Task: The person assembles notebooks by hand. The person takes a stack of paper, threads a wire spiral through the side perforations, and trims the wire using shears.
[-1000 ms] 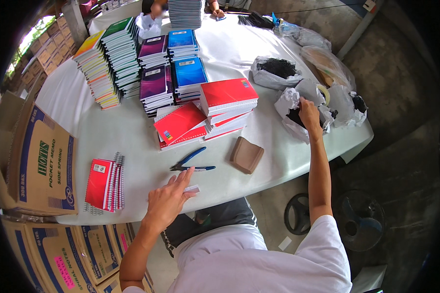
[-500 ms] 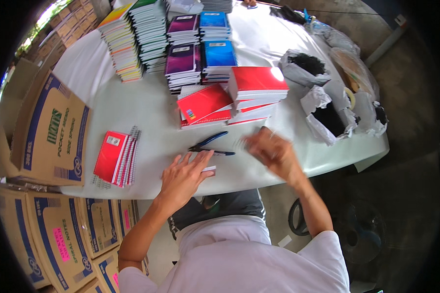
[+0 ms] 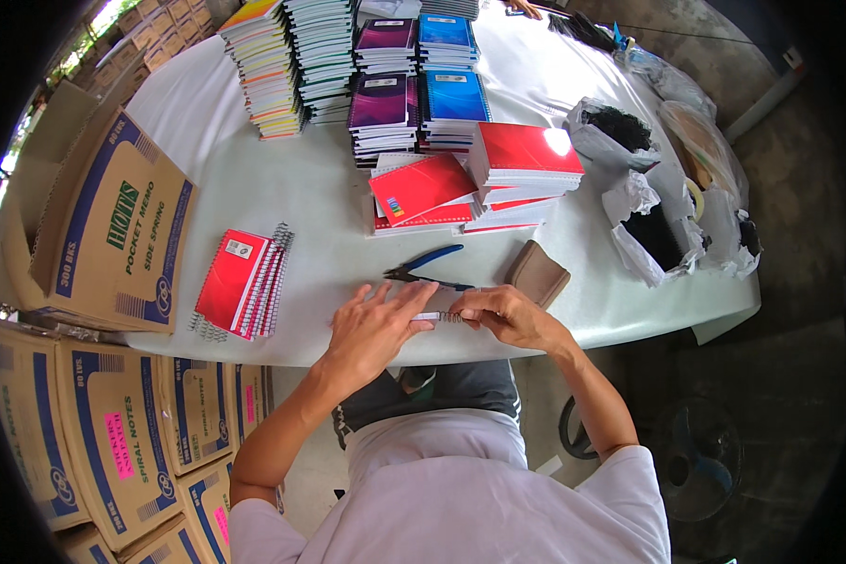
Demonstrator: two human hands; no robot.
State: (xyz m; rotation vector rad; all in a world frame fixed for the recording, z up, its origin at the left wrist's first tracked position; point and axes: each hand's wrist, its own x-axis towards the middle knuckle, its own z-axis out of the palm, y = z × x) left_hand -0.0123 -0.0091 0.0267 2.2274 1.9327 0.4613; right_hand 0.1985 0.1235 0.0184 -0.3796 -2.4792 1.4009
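At the table's front edge my left hand (image 3: 371,329) lies flat on a small white notepad (image 3: 421,299), holding it down. My right hand (image 3: 508,315) pinches a thin wire spiral (image 3: 439,317) at the pad's near edge, between both hands. Blue-handled pliers (image 3: 423,266) lie just beyond the pad. A brown pouch (image 3: 537,274) sits to the right of the pliers.
Finished red spiral notepads (image 3: 240,282) lie at the left. Stacks of red (image 3: 522,160), blue, purple and mixed notebooks fill the far side of the white table (image 3: 301,188). White bags of black spirals (image 3: 653,235) stand at the right. Cardboard boxes (image 3: 113,235) crowd the left.
My right hand left the bag of spirals at the right and came back to the notepad, now holding a spiral. My left hand stayed on the pad.
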